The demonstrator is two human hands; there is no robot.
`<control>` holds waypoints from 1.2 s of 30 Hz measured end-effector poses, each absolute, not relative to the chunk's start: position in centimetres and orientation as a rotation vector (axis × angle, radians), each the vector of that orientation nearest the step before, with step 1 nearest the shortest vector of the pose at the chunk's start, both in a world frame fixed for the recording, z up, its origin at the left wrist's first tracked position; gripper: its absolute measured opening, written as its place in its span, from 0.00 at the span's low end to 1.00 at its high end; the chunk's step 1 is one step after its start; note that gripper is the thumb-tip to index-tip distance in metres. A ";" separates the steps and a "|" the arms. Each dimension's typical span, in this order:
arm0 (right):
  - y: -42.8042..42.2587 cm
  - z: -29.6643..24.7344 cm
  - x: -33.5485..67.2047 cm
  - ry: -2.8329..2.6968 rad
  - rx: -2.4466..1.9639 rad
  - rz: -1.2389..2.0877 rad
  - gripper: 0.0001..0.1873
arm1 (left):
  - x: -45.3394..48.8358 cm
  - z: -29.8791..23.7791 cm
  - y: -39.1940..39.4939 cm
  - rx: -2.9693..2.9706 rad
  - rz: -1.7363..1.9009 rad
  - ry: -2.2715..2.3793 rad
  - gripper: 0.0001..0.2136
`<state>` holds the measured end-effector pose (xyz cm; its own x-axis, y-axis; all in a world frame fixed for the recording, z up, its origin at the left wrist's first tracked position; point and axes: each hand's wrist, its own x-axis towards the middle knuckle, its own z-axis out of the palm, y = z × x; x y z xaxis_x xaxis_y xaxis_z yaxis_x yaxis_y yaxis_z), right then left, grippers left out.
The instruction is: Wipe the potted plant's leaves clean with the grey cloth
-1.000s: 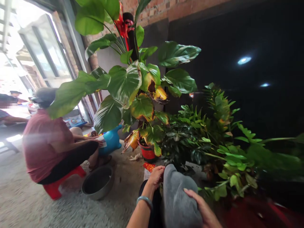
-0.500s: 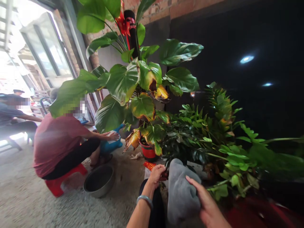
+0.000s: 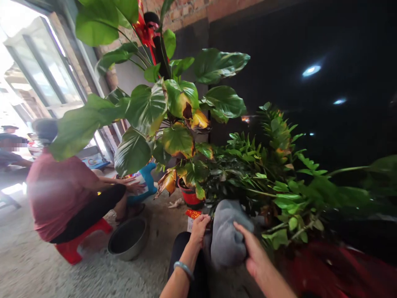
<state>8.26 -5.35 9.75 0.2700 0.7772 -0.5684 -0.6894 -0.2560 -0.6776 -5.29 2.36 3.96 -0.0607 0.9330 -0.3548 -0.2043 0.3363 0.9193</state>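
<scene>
**Grey cloth held at the foot of the potted plants**

At far left another person in a red shirt (image 3: 58, 194) sits low on a red plastic stool (image 3: 77, 242), back to the camera, hands out toward a blue object (image 3: 148, 182) by the doorway. Just right of the stool, a grey metal bowl (image 3: 127, 243) stands on the gritty floor (image 3: 62, 273).

Behind the bowl rises a big-leaved plant (image 3: 145, 107) in a red pot (image 3: 190, 198), several of its leaves yellowed and brown at the edges.

Low in the middle, the left hand (image 3: 198, 227) – a pale bracelet (image 3: 183, 268) on its wrist – has its fingers curled at the left edge of the grey cloth (image 3: 226, 238). Whether they pinch the cloth or only touch it cannot be told.

The cloth stands bunched between the two hands, in front of the dark foliage and just right of the red pot. The right hand (image 3: 252, 252) grasps it from the right – thumb across the front, fingers clenched into the fabric.

Further right spreads a ZZ plant (image 3: 279, 165) with glossy green leaflets against a dark wall (image 3: 341, 41). At the lower right corner a blurred red container (image 3: 328, 269) shows.
</scene>
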 end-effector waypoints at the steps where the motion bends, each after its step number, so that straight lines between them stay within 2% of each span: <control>1: -6.7 8.8 8.0 -0.134 -1.226 1.395 0.18 | -5.5 4.3 1.7 0.742 1.126 1.322 0.13; 3: -8.7 7.9 8.3 -0.208 -1.279 1.369 0.23 | -6.0 5.2 -0.3 0.723 1.236 1.401 0.16; 6: -10.0 8.4 9.8 -0.310 -1.358 1.288 0.22 | -5.9 6.5 -4.1 0.834 1.353 1.392 0.25; 11: -10.7 9.8 11.1 -0.317 -1.222 1.347 0.16 | -3.3 6.7 -9.0 0.871 1.075 0.938 0.40; 15: -12.2 9.1 11.1 -0.348 -1.091 1.420 0.14 | -1.1 5.8 -10.4 0.614 0.856 0.744 0.33; 21: -13.6 9.3 17.1 -0.677 -1.428 1.133 0.15 | -1.1 5.7 -9.3 0.605 0.836 0.909 0.27; 26: -11.8 12.0 25.7 -0.172 -1.312 0.910 0.10 | -3.4 7.4 -7.7 0.589 0.944 1.120 0.27; 28: -9.8 13.7 27.7 -0.111 -1.236 0.936 0.07 | -3.8 9.0 -7.7 0.645 0.949 1.112 0.26; 32: -5.1 15.8 29.1 -0.060 -1.179 1.079 0.13 | -3.7 12.4 -9.0 0.733 0.923 1.037 0.24; 36: -2.9 14.1 28.2 -0.068 -1.172 1.119 0.10 | -4.1 14.7 -9.9 0.761 0.915 1.016 0.27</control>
